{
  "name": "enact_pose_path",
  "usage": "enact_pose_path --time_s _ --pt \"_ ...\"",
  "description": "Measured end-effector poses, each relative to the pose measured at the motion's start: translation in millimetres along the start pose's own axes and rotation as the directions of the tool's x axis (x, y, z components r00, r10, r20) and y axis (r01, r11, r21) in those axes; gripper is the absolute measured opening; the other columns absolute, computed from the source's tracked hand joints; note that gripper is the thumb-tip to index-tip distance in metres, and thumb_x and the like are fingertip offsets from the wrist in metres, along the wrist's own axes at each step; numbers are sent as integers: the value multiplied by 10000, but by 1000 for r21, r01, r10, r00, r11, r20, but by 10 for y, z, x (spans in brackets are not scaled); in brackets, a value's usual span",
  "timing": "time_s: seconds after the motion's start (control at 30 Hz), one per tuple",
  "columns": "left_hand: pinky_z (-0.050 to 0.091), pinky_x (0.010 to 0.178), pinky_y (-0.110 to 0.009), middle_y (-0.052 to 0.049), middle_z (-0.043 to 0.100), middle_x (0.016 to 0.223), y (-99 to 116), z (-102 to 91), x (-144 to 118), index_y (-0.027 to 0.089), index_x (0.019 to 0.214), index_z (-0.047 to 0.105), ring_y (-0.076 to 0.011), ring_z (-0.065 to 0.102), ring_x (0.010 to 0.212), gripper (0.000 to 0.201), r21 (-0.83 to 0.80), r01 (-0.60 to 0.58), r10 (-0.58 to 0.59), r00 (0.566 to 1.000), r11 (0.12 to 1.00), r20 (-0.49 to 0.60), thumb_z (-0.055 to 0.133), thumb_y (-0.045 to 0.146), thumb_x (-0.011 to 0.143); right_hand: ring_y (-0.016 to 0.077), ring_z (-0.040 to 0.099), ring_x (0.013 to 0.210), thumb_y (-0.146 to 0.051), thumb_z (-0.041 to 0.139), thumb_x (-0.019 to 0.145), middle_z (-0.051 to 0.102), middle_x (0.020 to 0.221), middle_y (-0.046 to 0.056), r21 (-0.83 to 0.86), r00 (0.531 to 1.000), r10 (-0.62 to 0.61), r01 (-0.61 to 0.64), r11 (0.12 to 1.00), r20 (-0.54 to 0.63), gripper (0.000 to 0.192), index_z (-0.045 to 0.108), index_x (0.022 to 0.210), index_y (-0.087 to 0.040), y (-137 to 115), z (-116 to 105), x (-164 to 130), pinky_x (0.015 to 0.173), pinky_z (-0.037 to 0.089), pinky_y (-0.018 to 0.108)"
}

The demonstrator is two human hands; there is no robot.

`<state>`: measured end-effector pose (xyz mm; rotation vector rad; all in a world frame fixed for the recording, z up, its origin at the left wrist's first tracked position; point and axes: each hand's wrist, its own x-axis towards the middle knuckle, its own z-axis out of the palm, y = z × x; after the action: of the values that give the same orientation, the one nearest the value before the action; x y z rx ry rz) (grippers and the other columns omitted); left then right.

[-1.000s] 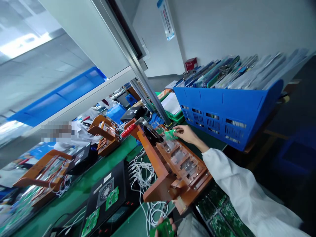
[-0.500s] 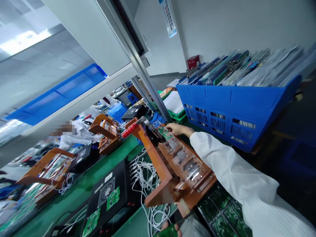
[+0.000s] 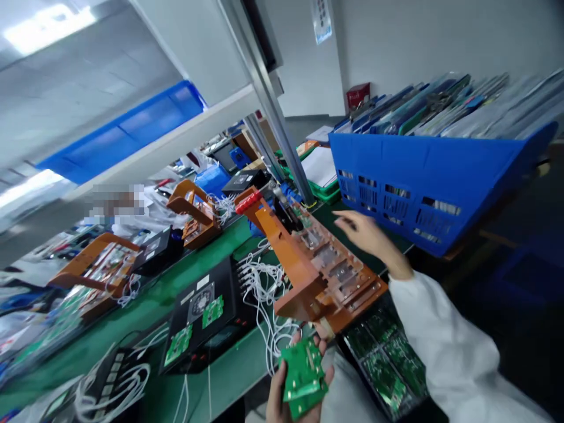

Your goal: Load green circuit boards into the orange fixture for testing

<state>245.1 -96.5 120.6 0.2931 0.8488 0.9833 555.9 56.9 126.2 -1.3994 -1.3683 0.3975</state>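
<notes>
My left hand (image 3: 294,392) holds a small green circuit board (image 3: 304,376) low at the bottom of the view, just under the near end of an orange test fixture (image 3: 321,267). My right hand (image 3: 369,237) hovers empty, fingers spread, beside the fixture's far right side, close to its clear nests. A green board (image 3: 301,215) lies in the fixture's farthest nest, by the red-handled clamp (image 3: 247,201). My white sleeve (image 3: 440,346) runs down to the lower right.
A blue crate (image 3: 423,176) of filed boards stands at the right. A tray of green boards (image 3: 383,364) lies below the fixture. A black tester (image 3: 202,323) with white cables sits left of it. Further orange fixtures (image 3: 194,214) and another person's station are at the left.
My right hand has left the green board in the fixture's far nest and drawn back, empty. My left hand has risen into view with its board. The camera has swung.
</notes>
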Motion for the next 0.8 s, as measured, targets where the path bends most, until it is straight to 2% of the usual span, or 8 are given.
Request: enact_pose_path --time_s 0.1,0.13,0.2,0.3,0.5,0.63,0.7,0.8 --pt "365 1120 -596 -101 663 1322 -23 43 51 247 1322 638 -353 512 1339 401 -73 25 -22 999 997 41 508 378 967 230 653 947 -413 552 969 691 1033 94 15 948 155 -157 988 -277 285 690 1110 -207 -348 -211 -898 875 531 349" --pt "348 1132 -600 -94 649 1344 -42 53 61 252 1343 621 -346 504 1347 411 -83 28 -24 998 996 52 495 390 976 233 643 975 -413 570 960 676 1072 95 20 962 187 -186 982 -200 273 692 1121 -228 -482 -202 -1168 882 532 346" --pt "323 1155 -589 -77 630 1373 -88 74 66 265 1371 594 -328 487 1365 414 -72 45 -41 997 996 60 480 383 991 233 637 1011 -409 624 929 644 1148 77 112 971 199 -214 970 132 311 668 1210 -284 -721 -82 -1598 869 550 332" --pt "323 1170 -550 -62 598 1415 -146 96 46 281 1388 576 -312 462 1387 412 -28 55 -54 997 998 53 489 371 995 219 618 1090 -391 605 943 618 1206 30 251 880 225 -350 903 419 325 642 1263 -349 -896 162 -1919 944 537 323" --pt "438 1104 -475 -94 622 1379 -219 36 22 248 1357 609 -301 567 1284 419 89 52 -58 996 995 66 598 324 945 191 652 983 -271 652 884 640 1224 -34 362 866 243 -417 834 437 485 580 1326 -458 -899 228 -1909 869 563 309" --pt "505 1035 -413 -98 650 1332 -241 -33 37 269 1346 618 -266 632 1186 431 149 40 -44 999 988 20 645 318 919 203 685 930 -298 704 850 711 1046 -16 362 835 316 -495 790 451 368 684 1201 -404 -797 56 -1862 820 591 313" --pt "528 999 -414 -116 671 1289 -207 -75 41 257 1334 631 -251 672 1099 414 136 40 -40 999 990 -4 627 344 929 196 695 877 -355 738 833 711 1009 17 358 859 381 -493 793 341 365 693 1195 -325 -628 -124 -1799 817 599 322" --pt "542 971 -438 -142 687 1251 -104 -173 35 231 1300 663 -252 696 1024 395 67 50 -49 999 997 -12 576 393 950 195 699 848 -433 794 771 692 1006 69 365 884 466 -421 831 -40 552 646 1255 -212 -273 -412 -1550 763 608 311"
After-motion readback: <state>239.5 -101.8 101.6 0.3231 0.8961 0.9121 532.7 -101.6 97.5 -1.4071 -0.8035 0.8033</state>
